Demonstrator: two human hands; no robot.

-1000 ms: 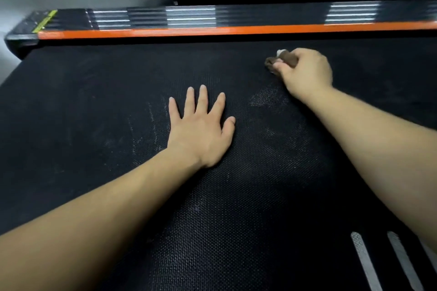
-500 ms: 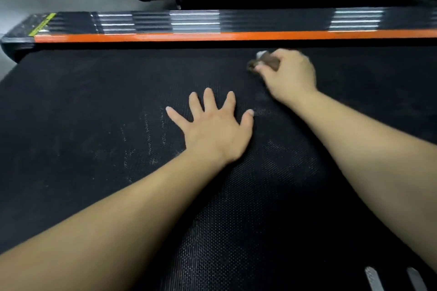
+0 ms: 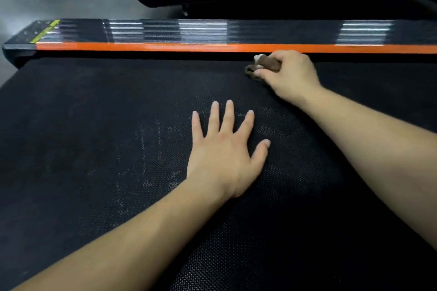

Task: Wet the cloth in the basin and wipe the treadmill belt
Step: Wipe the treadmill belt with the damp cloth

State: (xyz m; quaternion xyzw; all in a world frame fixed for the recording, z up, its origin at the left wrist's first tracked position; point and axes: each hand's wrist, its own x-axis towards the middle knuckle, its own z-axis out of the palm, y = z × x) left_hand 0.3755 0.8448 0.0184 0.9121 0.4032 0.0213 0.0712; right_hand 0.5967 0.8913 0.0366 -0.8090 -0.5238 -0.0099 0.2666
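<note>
Right hand (image 3: 292, 75) clenched on brown cloth (image 3: 262, 67), carried up to belt's (image 3: 94, 149) far edge under orange rail (image 3: 165, 47), upper right. Left hand (image 3: 224, 151) splayed flat, bracing. Wiping under way; pale smudges left mid-belt.

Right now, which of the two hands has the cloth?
The right hand, up by the orange side rail, is closed around the brown cloth. The left hand lies flat and empty, fingers spread, mid-belt.

The belt (image 3: 94, 149) is matt, rough, woven-looking rubber; the side rail (image 3: 203, 30) is glossy, ribbed; the cloth (image 3: 267, 66) looks soft.
</note>
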